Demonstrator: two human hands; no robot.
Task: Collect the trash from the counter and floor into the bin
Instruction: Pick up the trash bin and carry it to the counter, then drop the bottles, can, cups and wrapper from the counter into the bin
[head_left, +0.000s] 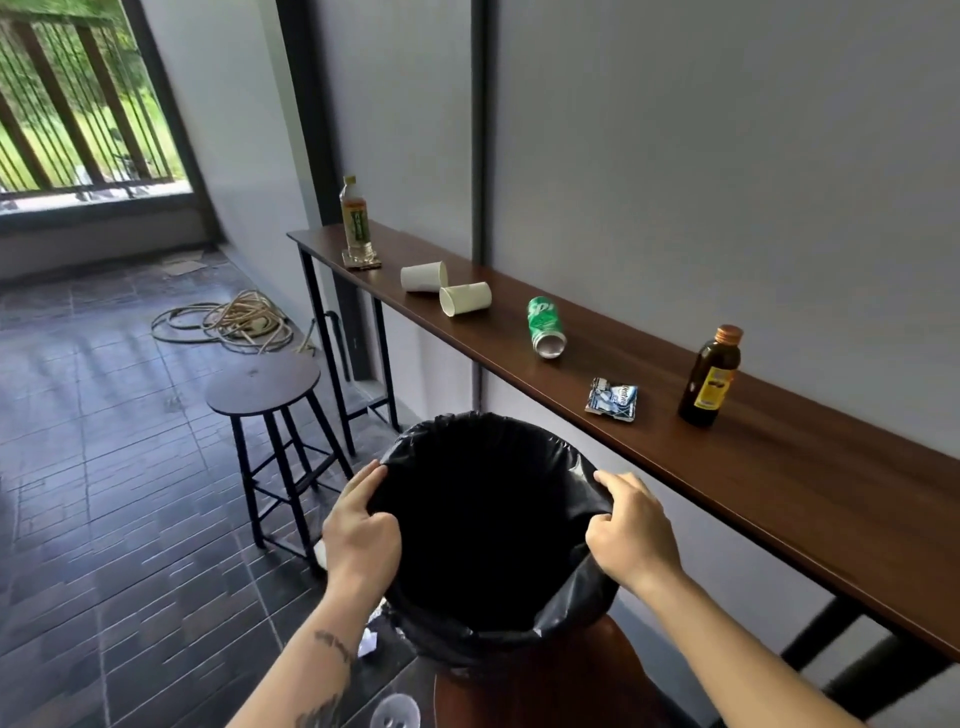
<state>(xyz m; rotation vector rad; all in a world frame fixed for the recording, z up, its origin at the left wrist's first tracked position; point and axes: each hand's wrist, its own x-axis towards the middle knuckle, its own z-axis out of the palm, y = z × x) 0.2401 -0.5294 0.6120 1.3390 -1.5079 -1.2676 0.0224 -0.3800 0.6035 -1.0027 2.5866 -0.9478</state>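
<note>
Both hands hold the bin (493, 525) by the rim of its black liner: the left hand (358, 525) has its grip clamped on the left edge, thumb over the top and fingers curled under the plastic, and the right hand (631, 525) pinches the right edge the same way, knuckles up. Both forearms reach forward from the lower edge of the view, and the left one carries dark tattoo marks. The bin sits in front of the person, its base on a round brown stool top (545, 691), just beside the long wooden bench (779, 467) that runs along the grey wall.

On the bench, nearest the bin, lies a crumpled blue-and-white wrapper (613, 401); its print is too small to read. Beside it stands a brown glass bottle (710, 378) with a copper cap and a yellow label I cannot make out. Farther along lies a green can (545, 326) on its side, open end toward the room, with white letters "Sp" showing. Beyond it two white paper cups (465, 298) lie tipped over, touching. At the far end stands a clear plastic bottle (356, 221) with a green label.

A crumpled white scrap (368, 643) lies on the tiled floor (130, 493) beside the left forearm. A dark round stool (265, 384) stands near the bench, and coiled hose (234, 322) lies well beyond it.
</note>
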